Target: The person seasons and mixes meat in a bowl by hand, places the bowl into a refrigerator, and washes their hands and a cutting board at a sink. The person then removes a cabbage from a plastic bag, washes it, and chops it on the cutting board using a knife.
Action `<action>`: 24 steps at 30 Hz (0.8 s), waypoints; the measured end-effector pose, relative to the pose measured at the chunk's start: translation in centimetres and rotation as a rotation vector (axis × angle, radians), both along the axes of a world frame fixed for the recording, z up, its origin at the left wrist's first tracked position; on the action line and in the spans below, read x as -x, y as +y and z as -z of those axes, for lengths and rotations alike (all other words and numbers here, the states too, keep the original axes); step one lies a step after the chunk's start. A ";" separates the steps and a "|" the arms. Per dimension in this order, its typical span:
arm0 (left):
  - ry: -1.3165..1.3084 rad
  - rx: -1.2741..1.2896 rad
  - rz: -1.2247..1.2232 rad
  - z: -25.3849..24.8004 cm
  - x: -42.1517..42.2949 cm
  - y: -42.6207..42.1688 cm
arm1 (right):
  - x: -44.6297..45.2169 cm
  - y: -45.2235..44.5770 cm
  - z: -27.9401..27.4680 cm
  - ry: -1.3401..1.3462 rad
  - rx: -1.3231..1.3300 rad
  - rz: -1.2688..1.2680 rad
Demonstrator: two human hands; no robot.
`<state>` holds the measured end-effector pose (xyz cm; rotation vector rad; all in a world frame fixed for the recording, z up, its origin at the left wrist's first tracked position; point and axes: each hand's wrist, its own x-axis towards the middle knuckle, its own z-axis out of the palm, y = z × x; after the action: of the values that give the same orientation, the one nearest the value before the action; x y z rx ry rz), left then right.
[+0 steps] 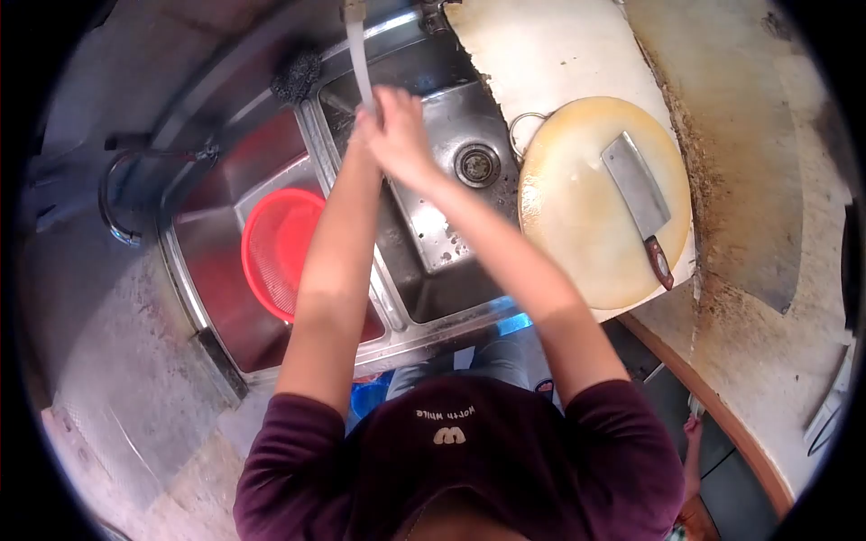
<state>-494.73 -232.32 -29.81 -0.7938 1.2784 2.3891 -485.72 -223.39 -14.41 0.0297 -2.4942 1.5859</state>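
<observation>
The person's maroon shirt (469, 487) is filling the near edge of the view, and both bare forearms are stretching forward from it over the steel double sink (391, 307). On the left, inside the nearer part of the left basin, a red mesh colander (262, 270) is sitting partly behind the left forearm. On the right, a round chopping board (573, 239) is resting on the white bench (552, 45), well apart from both hands; a cleaver (639, 189) is lying flat on it, its wooden handle pointing back toward the person.

Farther forward, the drain (477, 166) is showing to the right of the hands. The left hand (363, 132) and right hand (400, 135) are meeting above the divider and right basin. The right hand is curving loosely across the left, its fingers partly spread; blur is hiding whether it is gripping. The left hand is mostly covered, so its opening cannot be told.

The stream of water (359, 61) is falling from the tap (353, 11) beyond and is reaching the hands at their far left side, just beside the right fingers. A dark scouring pad (296, 77) is lying left of the stream, apart from the hands.
</observation>
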 end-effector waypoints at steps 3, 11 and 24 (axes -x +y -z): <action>0.122 -0.133 -0.169 -4.6 0.1 0.5 | -2.5 -3.5 2.7 0.069 0.179 0.178; 0.373 0.157 -0.036 -6.0 -5.6 3.5 | 2.6 -4.1 8.1 -0.420 0.419 0.015; 0.572 0.351 0.038 -4.0 -3.1 2.6 | 4.4 -2.7 8.7 -0.834 1.495 -0.109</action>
<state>-491.58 -229.77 -25.82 -0.1469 1.9440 2.4839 -490.12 -226.10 -23.15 -0.8051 -0.8832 3.4830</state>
